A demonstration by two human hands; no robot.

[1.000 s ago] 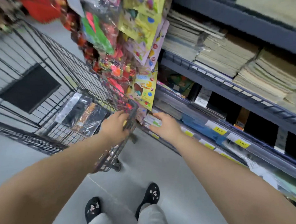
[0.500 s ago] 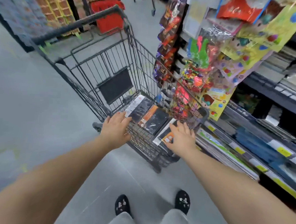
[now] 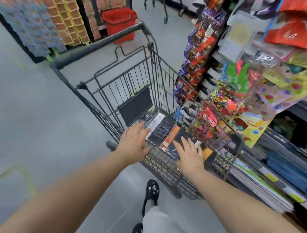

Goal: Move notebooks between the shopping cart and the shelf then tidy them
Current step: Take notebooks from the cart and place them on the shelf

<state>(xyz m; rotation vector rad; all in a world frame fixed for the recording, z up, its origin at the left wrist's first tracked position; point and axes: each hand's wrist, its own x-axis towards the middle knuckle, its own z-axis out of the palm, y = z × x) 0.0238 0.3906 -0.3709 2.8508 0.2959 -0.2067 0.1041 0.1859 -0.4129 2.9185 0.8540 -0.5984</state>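
A: What do we log for the hands?
B: Both reach into the shopping cart (image 3: 150, 76) over its near end. Left hand (image 3: 133, 141) is spread wide, fingers loose, above the near left corner of the basket, right by the white edge of a black notebook (image 3: 160, 129). We see nothing gripped.
A: And the right?
B: Right hand (image 3: 189, 155) is flat, fingers splayed, over the black notebook with the orange spine (image 3: 171, 138). Resting on it or just above, we cannot tell; not curled around anything.
A: Where are the notebooks?
B: Lying flat on the cart floor, side by side along the near end. A third one with an orange patch (image 3: 207, 153) peeks out just right of the right hand, near the right wall.
A: And the shelf?
B: The shelf (image 3: 277, 176) is along the cart's right side, low tiers with flat stacked stock and yellow price tags; blurred. Hanging toy packs (image 3: 237, 95) overhang the cart's right wall.
A: Anything else?
B: A red basket (image 3: 120, 24) beyond the cart handle. Black shoes (image 3: 152, 191) on grey floor below us.
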